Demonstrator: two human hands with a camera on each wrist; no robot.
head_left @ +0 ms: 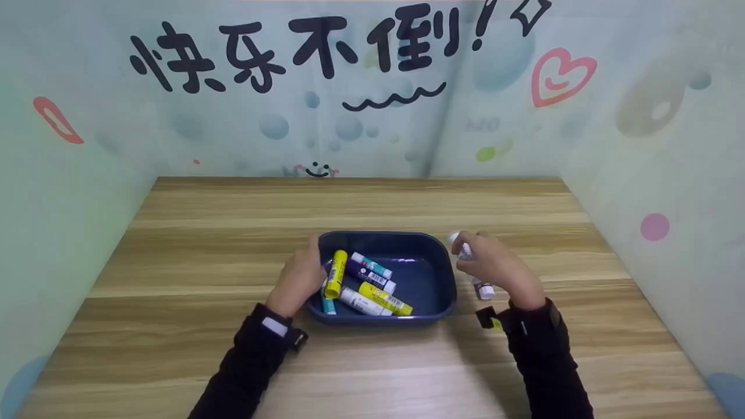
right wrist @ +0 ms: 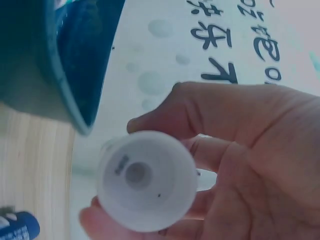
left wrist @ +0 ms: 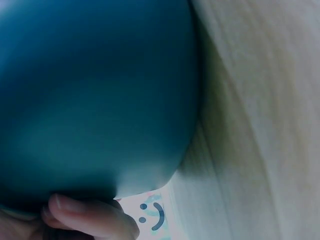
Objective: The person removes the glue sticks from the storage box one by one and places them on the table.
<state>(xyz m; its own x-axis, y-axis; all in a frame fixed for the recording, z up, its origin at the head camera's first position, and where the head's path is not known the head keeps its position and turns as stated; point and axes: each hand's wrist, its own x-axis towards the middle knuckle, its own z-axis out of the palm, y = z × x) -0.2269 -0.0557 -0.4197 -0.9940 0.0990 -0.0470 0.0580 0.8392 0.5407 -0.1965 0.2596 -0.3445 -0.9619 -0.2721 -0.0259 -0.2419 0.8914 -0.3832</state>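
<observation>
A dark blue plastic basin [head_left: 428,285] stands on the table with several glue sticks inside. Among them are a yellow glue stick [head_left: 336,274] leaning at the left, another yellow glue stick [head_left: 385,298] and a white glue stick [head_left: 365,302]. My left hand [head_left: 300,276] grips the basin's left rim; its fingers [left wrist: 92,217] show at the edge in the left wrist view. To the right of the basin, my right hand [head_left: 492,262] holds a white glue stick [right wrist: 147,182] between thumb and fingers, its round end facing the wrist camera.
Another glue stick [head_left: 484,289] lies on the wooden table [head_left: 372,372] below my right hand; the right wrist view shows a blue-ended glue stick [right wrist: 19,226] on the table. Printed cloth walls [head_left: 372,139] enclose the table at the back and both sides.
</observation>
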